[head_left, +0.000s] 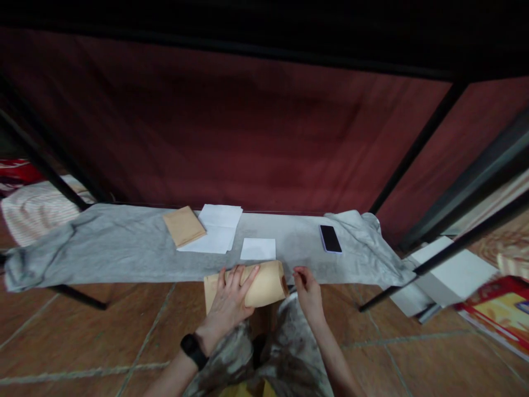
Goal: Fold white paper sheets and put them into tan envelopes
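A tan paper envelope [266, 282] lies across my lap at the front edge of the cloth-covered shelf, its end bulging open on the right. My left hand [232, 295] grips it from above, fingers spread over the paper and thumb pointing to the right. Just beyond the open end is my right hand [308, 289], apart from the paper, its fingers curled together. Whatever those fingertips may hold cannot be made out. Behind the envelope is a small white paper [258, 249]. Folded white sheets [217, 229] rest farther back, partly under a stack of brown envelopes [184, 226].
A phone [330, 239] lies face up to the right on the grey cloth [124, 242]. Black metal legs [417, 149] stand at both sides, and a dark tabletop [264, 27] overhangs. White boxes [452, 270] sit on the tiled floor at the right.
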`<state>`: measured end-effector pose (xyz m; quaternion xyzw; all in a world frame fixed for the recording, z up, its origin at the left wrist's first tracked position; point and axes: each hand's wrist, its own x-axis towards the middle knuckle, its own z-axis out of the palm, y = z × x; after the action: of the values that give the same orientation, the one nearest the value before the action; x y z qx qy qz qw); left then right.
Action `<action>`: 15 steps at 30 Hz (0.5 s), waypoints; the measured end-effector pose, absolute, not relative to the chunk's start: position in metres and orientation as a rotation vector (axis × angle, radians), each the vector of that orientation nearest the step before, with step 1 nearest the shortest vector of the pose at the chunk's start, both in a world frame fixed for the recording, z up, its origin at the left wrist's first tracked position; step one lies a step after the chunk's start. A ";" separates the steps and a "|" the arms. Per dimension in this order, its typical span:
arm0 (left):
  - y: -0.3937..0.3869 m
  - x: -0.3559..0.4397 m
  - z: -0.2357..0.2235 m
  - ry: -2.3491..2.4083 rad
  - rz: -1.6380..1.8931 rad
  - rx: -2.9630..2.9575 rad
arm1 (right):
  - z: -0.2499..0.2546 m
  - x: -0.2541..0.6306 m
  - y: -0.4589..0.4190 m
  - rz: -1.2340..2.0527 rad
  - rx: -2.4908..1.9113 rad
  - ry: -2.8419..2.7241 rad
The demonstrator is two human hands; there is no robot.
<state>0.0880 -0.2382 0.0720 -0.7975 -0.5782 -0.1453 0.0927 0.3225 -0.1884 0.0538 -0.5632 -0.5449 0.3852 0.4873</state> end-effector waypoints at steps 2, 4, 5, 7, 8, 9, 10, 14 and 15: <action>-0.241 0.089 0.070 -1.725 -0.422 -2.369 | 0.060 0.321 -0.200 1.065 -1.288 -1.340; -0.243 0.093 0.069 -1.704 -0.404 -2.392 | 0.066 0.317 -0.211 1.287 -1.164 -1.398; -0.244 0.095 0.068 -1.686 -0.394 -2.409 | 0.068 0.315 -0.216 1.391 -1.104 -1.418; -0.248 0.098 0.068 -1.648 -0.374 -2.445 | 0.071 0.313 -0.223 1.560 -1.030 -1.405; -0.251 0.099 0.067 -1.626 -0.362 -2.467 | 0.072 0.314 -0.226 1.637 -1.018 -1.379; -0.254 0.099 0.066 -1.604 -0.349 -2.489 | 0.073 0.315 -0.229 1.711 -1.022 -1.345; -0.258 0.099 0.065 -1.580 -0.334 -2.512 | 0.073 0.317 -0.231 1.780 -1.035 -1.312; -0.276 0.095 0.056 -1.519 -0.269 -2.563 | 0.068 0.313 -0.241 1.914 -1.106 -1.277; -0.280 0.094 0.053 -1.519 -0.261 -2.564 | 0.065 0.310 -0.243 1.910 -1.127 -1.284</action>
<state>0.0937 -0.2801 0.0529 -0.8546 -0.5064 -0.0869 0.0749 0.3095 -0.2428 0.0649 -0.4215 -0.4802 0.7144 0.2853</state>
